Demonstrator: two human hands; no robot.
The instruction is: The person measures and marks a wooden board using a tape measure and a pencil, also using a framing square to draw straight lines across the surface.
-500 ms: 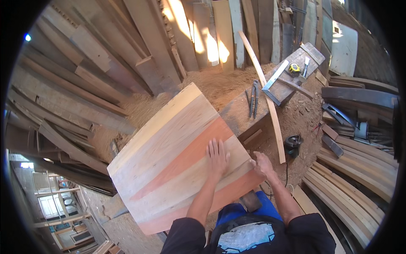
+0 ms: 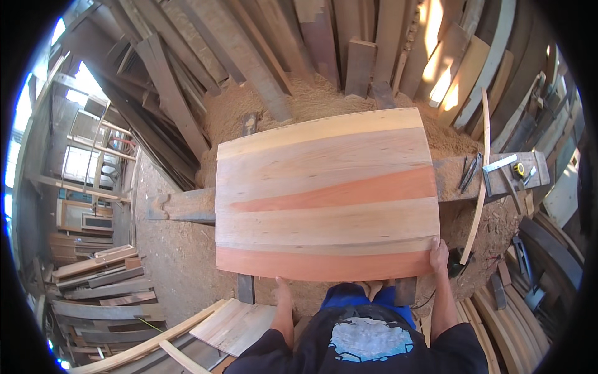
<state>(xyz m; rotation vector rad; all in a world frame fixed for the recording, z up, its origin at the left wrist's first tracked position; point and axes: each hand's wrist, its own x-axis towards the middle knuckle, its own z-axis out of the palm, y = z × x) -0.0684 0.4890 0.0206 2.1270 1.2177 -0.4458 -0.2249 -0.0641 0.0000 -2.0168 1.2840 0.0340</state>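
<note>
A wide wooden panel [image 2: 324, 221] with slightly bowed edges lies flat before me, made of pale, yellowish and reddish strips. My right hand [image 2: 438, 254] is closed around its right edge near the near corner. At the near edge, left of the middle, my left hand [image 2: 283, 288] meets the panel; its fingers are mostly hidden at or below the edge, so their pose is unclear. Under the panel runs a long plank bench [image 2: 180, 206], showing at both sides. Dark wooden pieces [image 2: 246, 289] stick out below the near edge.
On the bench's right end are pincers [image 2: 469, 173], a try square [image 2: 500, 164], a yellow tape measure [image 2: 519, 169] and a curved thin strip [image 2: 484, 187]. Sawdust [image 2: 249, 124] covers the ground. Boards [image 2: 361, 65] lean behind; stacked timber [image 2: 504, 311] flanks me, with a pale panel [image 2: 233, 325] near left.
My view has swung left, so the panel now appears squared up to me. My left hand has left the panel's top face for its near edge. My right hand stays at the right edge.
</note>
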